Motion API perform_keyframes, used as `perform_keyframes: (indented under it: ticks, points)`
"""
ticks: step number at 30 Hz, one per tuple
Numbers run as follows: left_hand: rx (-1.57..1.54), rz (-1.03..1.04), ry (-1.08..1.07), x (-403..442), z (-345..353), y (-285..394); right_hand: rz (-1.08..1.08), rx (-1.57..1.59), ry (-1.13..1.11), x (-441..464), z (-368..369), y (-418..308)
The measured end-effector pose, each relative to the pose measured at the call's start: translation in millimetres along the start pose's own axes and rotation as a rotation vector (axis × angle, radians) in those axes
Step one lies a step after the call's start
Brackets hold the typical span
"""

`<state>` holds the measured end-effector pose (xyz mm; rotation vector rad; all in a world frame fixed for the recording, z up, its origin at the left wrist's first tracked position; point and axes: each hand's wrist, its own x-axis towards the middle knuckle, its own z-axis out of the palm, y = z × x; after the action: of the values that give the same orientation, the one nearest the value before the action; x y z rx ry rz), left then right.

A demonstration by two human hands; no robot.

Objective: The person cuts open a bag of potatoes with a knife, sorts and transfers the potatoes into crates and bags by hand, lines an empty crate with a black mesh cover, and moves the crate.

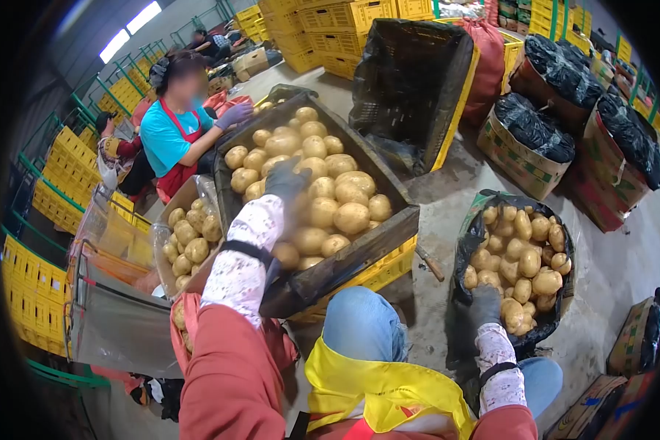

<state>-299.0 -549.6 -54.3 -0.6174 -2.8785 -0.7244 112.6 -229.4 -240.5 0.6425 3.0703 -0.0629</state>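
Observation:
My left hand (287, 185), in a grey glove, reaches over potatoes (352, 217) in a large crate (400, 224) lined with dark plastic. Motion smears its fingers, so whether it grips a potato is unclear. My right hand (485, 305), also gloved in grey, is at the near left edge of a box (463, 273) lined with black plastic. It touches or nearly touches the potatoes (524, 260) heaped inside. Its fingertips blend into the shadow there, and their grip cannot be made out.
A carton of potatoes (192, 238) stands left of the crate. Across from me sits a person in a blue shirt (170, 139). An emptied-looking black-lined crate (407, 88) is tipped up behind. Cartons covered in black plastic (532, 136) stand right; a knife-like tool (430, 262) lies between.

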Motion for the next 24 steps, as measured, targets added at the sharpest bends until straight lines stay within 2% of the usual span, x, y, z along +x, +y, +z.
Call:
perform_keyframes:
  ticks: [1, 3, 5, 7, 9, 13, 15, 16, 19, 21, 23, 24]
  points:
    - [0.001, -0.003, 0.007, -10.3, -7.6, 1.8, -0.006, 0.0, 0.005, 1.2, -2.8, -1.8]
    - [-0.355, 0.124, -0.111, -52.1, -34.3, 19.6, 0.045, 0.017, -0.075, 0.7, -11.4, -5.7]
    - [-0.123, 0.186, -0.192, -87.6, -62.0, 36.6, 0.044, 0.019, -0.074, -0.5, -16.1, -7.9]
    - [0.002, 0.371, -0.083, -128.6, -57.6, 19.9, 0.035, 0.017, -0.075, -1.6, -14.6, -8.4]
    - [0.147, 0.407, -0.02, -176.7, -71.0, 36.2, 0.034, 0.018, 0.013, -4.4, -8.4, -7.0]
    - [0.216, 0.405, 0.083, -218.6, -45.9, 21.6, 0.051, -0.004, -0.029, -8.3, -15.7, -11.8]
    - [0.361, 0.422, 0.246, -227.1, -37.4, 25.7, 0.058, -0.028, -0.102, -13.4, -21.0, -15.8]
    - [0.407, 0.394, 0.234, -227.9, -33.9, 28.7, 0.059, -0.031, -0.101, -16.8, -21.8, -19.3]
    - [0.369, 0.332, 0.26, -230.2, -29.7, 33.7, 0.102, -0.043, -0.031, -33.3, -13.0, -25.6]
    - [0.354, 0.349, 0.305, -231.5, -27.4, 31.7, 0.101, -0.019, 0.255, -50.9, -2.9, -31.8]
    - [0.337, 0.373, 0.343, -233.2, -25.0, 30.2, 0.138, -0.004, 0.28, -63.5, -0.7, -32.6]
    - [0.301, 0.341, 0.299, -233.6, -26.1, 31.0, 0.158, 0.12, 0.249, -67.4, -6.8, -34.8]
